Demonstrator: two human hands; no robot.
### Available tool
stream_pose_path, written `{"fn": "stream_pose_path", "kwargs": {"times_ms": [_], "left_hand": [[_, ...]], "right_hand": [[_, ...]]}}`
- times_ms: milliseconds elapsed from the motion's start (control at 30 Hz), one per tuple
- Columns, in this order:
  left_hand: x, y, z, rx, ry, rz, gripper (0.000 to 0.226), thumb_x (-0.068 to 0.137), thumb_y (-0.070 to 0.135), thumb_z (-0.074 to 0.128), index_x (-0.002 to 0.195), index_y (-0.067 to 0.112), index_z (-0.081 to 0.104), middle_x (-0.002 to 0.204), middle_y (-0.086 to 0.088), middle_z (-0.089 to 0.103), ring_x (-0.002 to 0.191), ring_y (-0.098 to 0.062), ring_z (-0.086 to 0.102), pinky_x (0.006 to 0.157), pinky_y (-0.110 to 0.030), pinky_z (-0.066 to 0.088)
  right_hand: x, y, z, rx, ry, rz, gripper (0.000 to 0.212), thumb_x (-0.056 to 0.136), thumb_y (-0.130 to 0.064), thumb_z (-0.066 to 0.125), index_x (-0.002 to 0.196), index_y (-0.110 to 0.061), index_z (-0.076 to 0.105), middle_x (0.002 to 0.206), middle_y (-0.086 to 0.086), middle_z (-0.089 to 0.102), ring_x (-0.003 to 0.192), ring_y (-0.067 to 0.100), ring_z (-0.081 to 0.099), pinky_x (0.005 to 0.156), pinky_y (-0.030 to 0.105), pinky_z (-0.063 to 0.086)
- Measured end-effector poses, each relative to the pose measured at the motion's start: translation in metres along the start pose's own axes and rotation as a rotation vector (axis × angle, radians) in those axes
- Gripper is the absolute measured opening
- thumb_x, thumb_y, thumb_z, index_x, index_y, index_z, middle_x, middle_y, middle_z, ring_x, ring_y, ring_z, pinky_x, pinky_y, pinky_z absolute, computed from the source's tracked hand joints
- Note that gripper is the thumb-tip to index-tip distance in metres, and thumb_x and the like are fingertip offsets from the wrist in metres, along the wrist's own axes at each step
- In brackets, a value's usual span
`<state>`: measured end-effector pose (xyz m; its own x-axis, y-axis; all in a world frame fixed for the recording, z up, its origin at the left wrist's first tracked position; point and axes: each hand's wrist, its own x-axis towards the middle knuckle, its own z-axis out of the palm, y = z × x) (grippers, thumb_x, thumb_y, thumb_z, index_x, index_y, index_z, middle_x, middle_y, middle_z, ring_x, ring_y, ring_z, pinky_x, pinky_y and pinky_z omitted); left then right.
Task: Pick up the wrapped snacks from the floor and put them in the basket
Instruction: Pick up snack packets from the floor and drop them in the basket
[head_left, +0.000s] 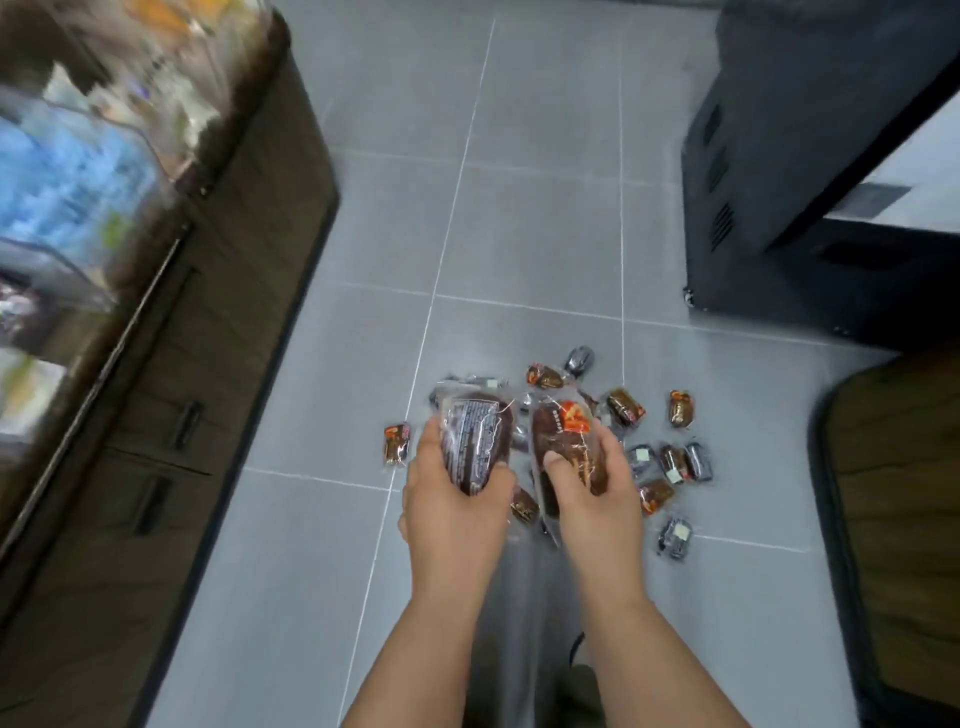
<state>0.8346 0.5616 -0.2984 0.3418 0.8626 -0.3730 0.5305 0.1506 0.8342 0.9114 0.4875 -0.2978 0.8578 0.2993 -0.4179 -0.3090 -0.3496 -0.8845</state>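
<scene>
My left hand (457, 509) grips a large dark wrapped snack (475, 436) with its printed label side up. My right hand (592, 499) holds a second large brown wrapped snack (563, 436) with an orange label, thumb on top of it. Both are held just above a heap of several small wrapped snacks (670, 462) scattered on the grey tiled floor (519, 234). One small snack (397, 441) lies apart at the left of the heap. No basket shows in this view.
A dark wooden cabinet (208, 338) with handles and a blurred, cluttered top runs along the left. A black appliance (810, 182) stands at the upper right. A brown mat with dark edging (893, 493) lies at the right.
</scene>
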Motion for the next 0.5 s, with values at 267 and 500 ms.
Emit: {"fn": "stream_pose_path", "kwargs": {"times_ms": [267,500], "left_hand": [[-0.087,0.131,-0.084,-0.060,-0.059,0.287,0.033,0.081,0.023,0.071,0.108,0.030,0.053,0.088,0.013,0.065,0.075,0.009,0.061,0.066,-0.007,0.044],[-0.125,0.204,-0.120,-0.134,-0.113,0.434,0.030,0.084,0.024,0.068,0.111,0.022,0.055,0.088,0.011,0.067,0.073,0.010,0.060,0.058,-0.002,0.040]], "right_hand": [[-0.090,-0.126,-0.058,0.113,-0.101,-0.159,0.038,0.088,-0.024,0.064,0.113,-0.047,0.046,0.101,-0.030,0.055,0.081,-0.023,0.052,0.066,0.002,0.039],[-0.135,-0.189,-0.089,0.232,-0.016,-0.282,0.046,0.087,-0.037,0.062,0.130,-0.041,0.045,0.116,-0.021,0.061,0.107,-0.001,0.058,0.093,0.025,0.046]]}}
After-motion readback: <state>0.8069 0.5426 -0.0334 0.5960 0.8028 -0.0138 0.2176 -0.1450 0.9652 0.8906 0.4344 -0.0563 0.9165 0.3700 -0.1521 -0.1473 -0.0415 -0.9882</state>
